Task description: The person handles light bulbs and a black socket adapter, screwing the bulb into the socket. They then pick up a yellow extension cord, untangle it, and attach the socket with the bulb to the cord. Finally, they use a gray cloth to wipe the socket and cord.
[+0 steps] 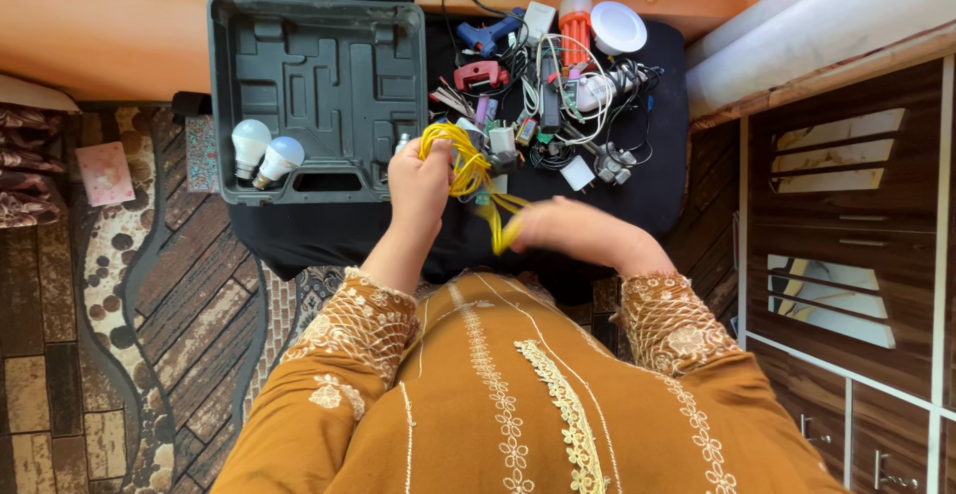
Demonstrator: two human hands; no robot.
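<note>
My left hand point(418, 187) grips a coiled bundle of yellow wire point(460, 155) above a black cloth point(657, 195). My right hand point(564, 230) holds the loose end of the same yellow wire, which runs down from the coil to its fingers. The right hand is slightly blurred. Both hands are just in front of a heap of small electrical parts point(543, 106): plugs, cables, a blue glue gun point(485, 34) and a red tool point(480, 75). Mustard embroidered sleeves cover my forearms.
An open black moulded tool case point(319, 66) lies at the left with two white bulbs point(264, 150) in it. A white round lamp point(617, 26) and an orange-and-white lamp point(575, 26) sit at the back. Wooden cabinets point(846, 235) stand at the right, patterned rug point(110, 285) at the left.
</note>
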